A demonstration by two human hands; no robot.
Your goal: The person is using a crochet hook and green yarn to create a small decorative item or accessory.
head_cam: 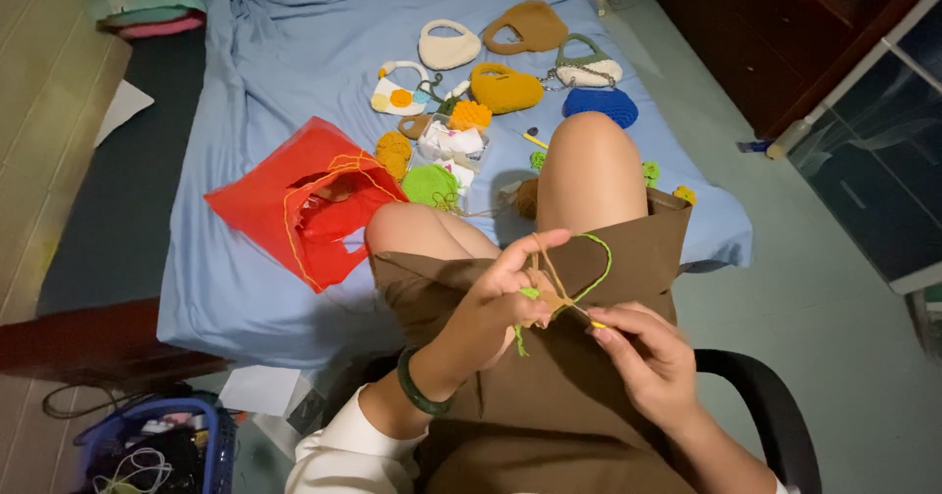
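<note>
My left hand (496,298) pinches a small tan and green crochet piece (546,303) above my lap, with tan yarn (543,259) looped over its fingers. A green yarn strand (599,259) arcs up from the piece. My right hand (648,352) grips a thin crochet hook (589,319) whose tip meets the piece. A green bangle (417,388) circles my left wrist. My knees and a brown skirt (589,396) lie under both hands.
A bed with a blue sheet (275,72) lies ahead, carrying several small crocheted bags (505,87), yarn balls and a red plastic bag (309,200). A black chair arm (770,396) curves at right. A blue basket (162,445) sits on the floor at lower left.
</note>
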